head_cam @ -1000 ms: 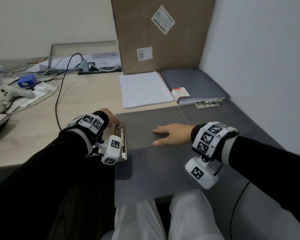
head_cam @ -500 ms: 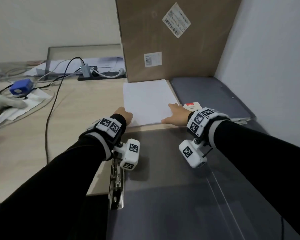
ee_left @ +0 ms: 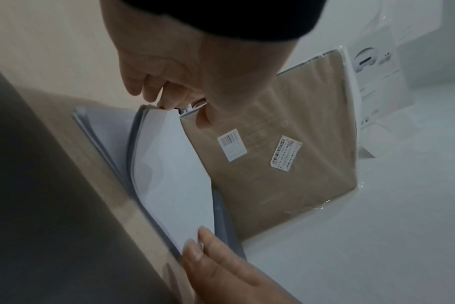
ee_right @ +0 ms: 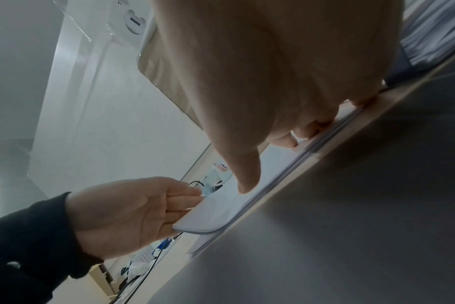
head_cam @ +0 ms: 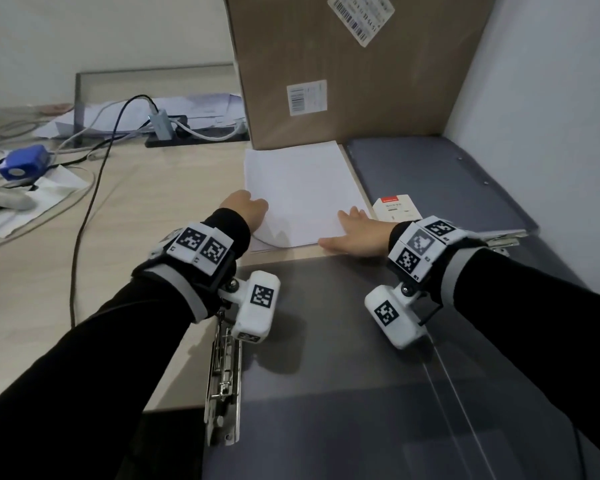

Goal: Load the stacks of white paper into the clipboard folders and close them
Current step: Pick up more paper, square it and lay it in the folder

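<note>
- Right now your stack of white paper sheets (head_cam: 303, 192) lies flat on the pale wooden desk (head_cam: 146, 216), its long axis running away from you toward the tall brown cardboard box (head_cam: 343, 67) that stands at its far short edge.
- Your left hand (head_cam: 245, 207) is at the stack's near left corner; the left wrist view shows its fingers (ee_left: 166, 96) curled and pinching the upper sheets, which are bent up off the lower ones at that corner.
- Your right hand (head_cam: 355, 233) sits at the near right corner, thumb stretched along the near edge and fingers lying on top of the paper; the right wrist view shows fingertips (ee_right: 309, 127) bent over that edge, so the stack is grasped from both near corners.
- So the paper extends forward from both grips, with most of its length beyond your fingers.
- Just on your side of the stack lies the open dark grey clipboard folder (head_cam: 343, 358), spread flat, with its metal clip bar (head_cam: 224, 372) along its left edge, running parallel to the paper's long axis.
- To the right of the paper, a second dark grey folder (head_cam: 440, 181) lies closed against the white wall, a small red-and-white card (head_cam: 397, 207) resting on its near corner.
- Off to the left sit a blue device (head_cam: 23, 164) and black cable (head_cam: 94, 188).
</note>
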The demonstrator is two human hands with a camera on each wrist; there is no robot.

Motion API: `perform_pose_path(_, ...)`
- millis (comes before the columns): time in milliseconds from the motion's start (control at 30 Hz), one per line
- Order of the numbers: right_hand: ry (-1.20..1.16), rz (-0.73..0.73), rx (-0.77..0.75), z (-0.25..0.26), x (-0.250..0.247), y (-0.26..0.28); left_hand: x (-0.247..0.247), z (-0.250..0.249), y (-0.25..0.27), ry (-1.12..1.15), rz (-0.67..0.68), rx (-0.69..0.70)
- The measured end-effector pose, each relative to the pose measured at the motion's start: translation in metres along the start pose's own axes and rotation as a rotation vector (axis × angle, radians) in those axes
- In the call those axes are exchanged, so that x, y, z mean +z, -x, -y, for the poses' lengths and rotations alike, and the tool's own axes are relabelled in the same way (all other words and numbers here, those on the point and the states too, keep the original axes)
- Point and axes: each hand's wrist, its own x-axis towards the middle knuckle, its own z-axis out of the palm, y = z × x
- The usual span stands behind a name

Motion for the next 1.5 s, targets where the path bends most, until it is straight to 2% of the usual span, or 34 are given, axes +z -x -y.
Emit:
perform_pose_path(100, 0.001, 0.001, 0.001, 0.000, 0.000, 0.000, -0.006, -0.004, -0.005, 0.159, -0.058, -0.001)
perform_pose_path(200, 0.003, 0.000, -0.002, -0.001, 0.000, -0.001, -0.007, -0.012, -0.009, 0.625, -0.039, -0.107)
perform_pose_path(233, 0.004, 0.004, -0.004, -0.002, 0.000, -0.002, -0.007, -0.014, -0.008, 0.689, 0.009, -0.161)
perform_pose_path(267, 0.009, 0.009, -0.005, -0.002, 0.000, -0.002, -0.005, -0.016, -0.007, 0.684, 0.058, -0.198)
perform_pose_path(300, 0.011, 0.012, -0.008, -0.003, -0.001, -0.002, -0.004, -0.019, -0.005, 0.572, 0.106, -0.206)
perform_pose_path(333, 0.009, 0.013, -0.013, -0.003, -0.001, -0.003, -0.003, -0.020, -0.006, 0.352, 0.146, -0.188)
perform_pose_path(367, -0.003, 0.012, -0.017, -0.004, -0.001, -0.004, -0.003, -0.021, -0.005, 0.171, 0.123, -0.168)
perform_pose_path(433, -0.070, -0.010, -0.037, -0.005, -0.005, -0.003, -0.003, -0.021, -0.005, 0.041, 0.030, -0.121)
perform_pose_path(533, -0.327, -0.211, -0.081, -0.003, -0.018, 0.008, -0.011, -0.012, -0.004, 0.035, -0.086, -0.051)
perform_pose_path(600, -0.592, -0.377, -0.071, -0.006, -0.031, 0.016, -0.021, -0.003, 0.002, 0.180, -0.155, 0.008)
perform_pose_path(633, -0.724, -0.412, -0.057, -0.008, -0.038, 0.021, -0.027, 0.002, 0.011, 0.303, -0.166, 0.063)
perform_pose_path(667, -0.849, -0.399, -0.047, -0.009, -0.043, 0.026, -0.032, 0.006, 0.023, 0.452, -0.142, 0.117)
perform_pose_path(733, -1.106, -0.245, -0.088, -0.011, -0.053, 0.042, -0.041, 0.015, 0.053, 0.708, -0.020, 0.222)
perform_pose_path(800, -1.337, -0.094, -0.181, -0.009, -0.061, 0.063, -0.046, 0.021, 0.079, 0.761, 0.069, 0.310)
perform_pose_path(867, -1.448, -0.084, -0.228, -0.007, -0.063, 0.088, -0.048, 0.024, 0.098, 0.757, 0.116, 0.363)
perform_pose_path(1000, -1.444, -0.288, -0.317, -0.010, -0.038, 0.127, -0.041, 0.017, 0.128, 0.842, 0.157, 0.371)
perform_pose_path(1133, -1.439, -0.372, -0.233, -0.014, 0.023, 0.146, -0.005, 0.018, 0.142, 0.911, 0.106, 0.262)
perform_pose_path(1233, -1.443, -0.416, -0.219, -0.012, 0.050, 0.152, 0.014, 0.023, 0.148, 0.853, 0.060, 0.183)
perform_pose_path(1400, -1.292, -0.617, -0.100, -0.012, 0.046, 0.166, 0.012, 0.017, 0.160, 0.754, 0.084, 0.194)
perform_pose_path(1500, -1.181, -0.722, 0.009, -0.031, 0.030, 0.183, 0.014, 0.007, 0.166, 0.509, 0.035, 0.236)
